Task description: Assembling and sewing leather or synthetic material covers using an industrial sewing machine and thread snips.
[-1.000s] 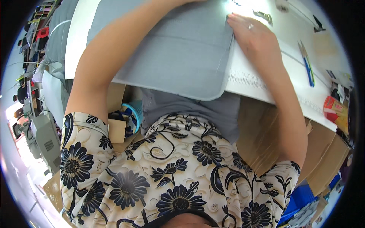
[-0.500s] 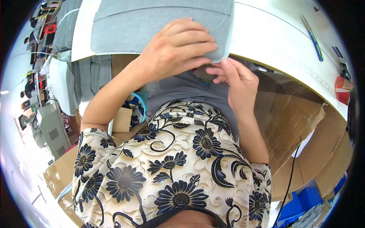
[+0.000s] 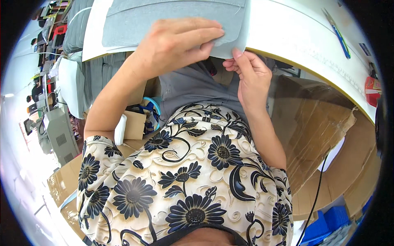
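Note:
A grey fabric panel (image 3: 131, 28) with a stitched seam lies along the near edge of the white table. Under its right corner shows a paler grey-blue sheet (image 3: 240, 39), which sticks out past it. My left hand (image 3: 174, 43) rests over the panel's near right corner, fingers bent and closed at the panel's edge; the hand hides part of that edge. My right hand (image 3: 252, 76) pinches the near corner of the paler sheet between thumb and forefinger, just off the table edge. A loose thread trails near the seam.
Thread snips (image 3: 338, 37) with a blue handle lie on the white table (image 3: 287, 30) at right, with a red packet (image 3: 372, 91) beyond. Stacks of grey fabric pieces (image 3: 76, 88) stand at left. Cardboard (image 3: 312, 127) and a blue basket (image 3: 152, 105) are below the table.
My left hand has shifted left, its fingers drawn in from spread flat to closed at the panel's corner. More of the paler sheet now shows. The right hand keeps its pinch, slightly further left.

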The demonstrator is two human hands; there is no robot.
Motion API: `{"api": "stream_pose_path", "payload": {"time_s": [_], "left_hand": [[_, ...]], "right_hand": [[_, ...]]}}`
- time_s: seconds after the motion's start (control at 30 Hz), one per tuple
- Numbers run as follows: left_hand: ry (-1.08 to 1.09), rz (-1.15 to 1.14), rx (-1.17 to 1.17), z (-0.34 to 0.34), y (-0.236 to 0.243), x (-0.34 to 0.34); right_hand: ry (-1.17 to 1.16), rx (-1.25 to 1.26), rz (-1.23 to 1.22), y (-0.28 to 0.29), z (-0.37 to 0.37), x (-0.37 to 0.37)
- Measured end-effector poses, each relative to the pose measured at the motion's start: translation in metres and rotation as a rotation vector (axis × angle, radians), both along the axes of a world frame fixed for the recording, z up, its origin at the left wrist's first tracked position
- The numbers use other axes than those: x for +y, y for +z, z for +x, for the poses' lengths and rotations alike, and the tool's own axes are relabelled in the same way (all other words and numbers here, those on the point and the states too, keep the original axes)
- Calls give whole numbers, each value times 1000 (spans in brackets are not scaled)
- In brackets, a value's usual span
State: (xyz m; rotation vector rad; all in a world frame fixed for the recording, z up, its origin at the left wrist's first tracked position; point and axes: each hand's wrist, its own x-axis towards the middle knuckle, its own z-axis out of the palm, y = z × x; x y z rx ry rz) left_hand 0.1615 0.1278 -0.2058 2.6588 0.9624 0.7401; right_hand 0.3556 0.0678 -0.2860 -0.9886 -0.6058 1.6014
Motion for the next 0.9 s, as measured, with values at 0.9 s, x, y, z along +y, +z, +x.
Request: {"api": "stream_pose_path", "payload": {"time_s": [0.9], "left_hand": [[-148,103,18,11,35,5]], "right_hand": [[39,-1367,1350,69,46,53]]}}
